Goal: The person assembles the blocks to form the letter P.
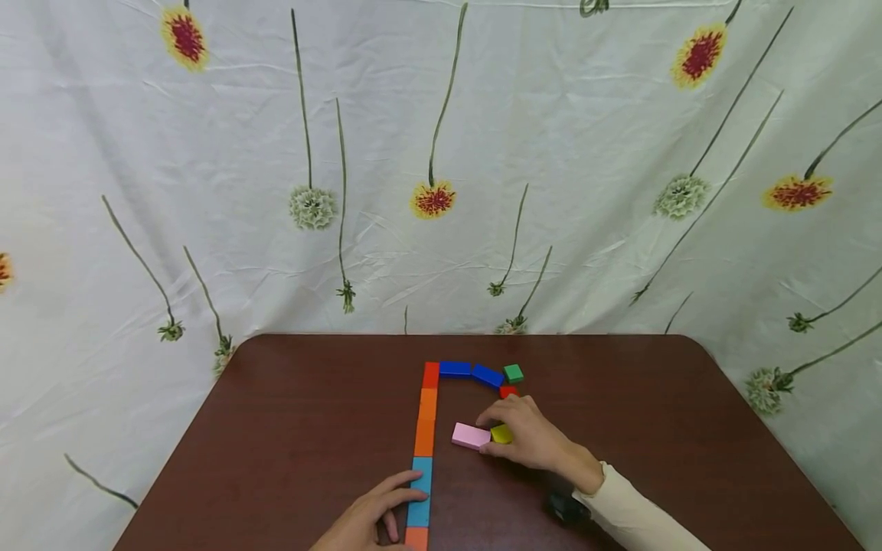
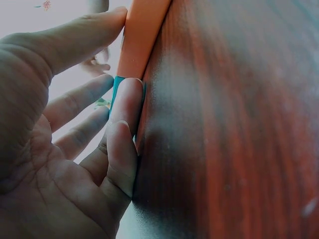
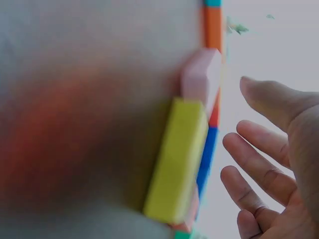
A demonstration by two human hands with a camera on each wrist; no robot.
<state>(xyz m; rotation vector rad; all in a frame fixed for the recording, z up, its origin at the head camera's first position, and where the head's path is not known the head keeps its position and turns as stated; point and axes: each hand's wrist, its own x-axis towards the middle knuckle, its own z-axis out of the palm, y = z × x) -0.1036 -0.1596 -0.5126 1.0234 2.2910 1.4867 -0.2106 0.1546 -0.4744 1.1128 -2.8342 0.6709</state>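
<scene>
My left hand [image 1: 365,516] lies beside a straight row of blocks, fingertips touching the light blue blocks [image 1: 421,478]. In the left wrist view its thumb meets the side of an orange block [image 2: 144,35], while two fingers bend against the teal part of the row. My right hand [image 1: 530,440] hovers at a yellow block [image 1: 501,434], which it partly covers in the head view. Thumb and fingers are spread apart and hold nothing; the right wrist view shows them off the yellow block. A pink block [image 1: 471,436] touches the yellow block's left end.
Further up the row come orange blocks [image 1: 425,421] and a red block [image 1: 430,375]. Two dark blue blocks [image 1: 455,370] bend right from it toward another red block [image 1: 508,391], beside a green block [image 1: 513,373]. A flowered cloth [image 1: 386,252] hangs behind the brown table [image 1: 310,413].
</scene>
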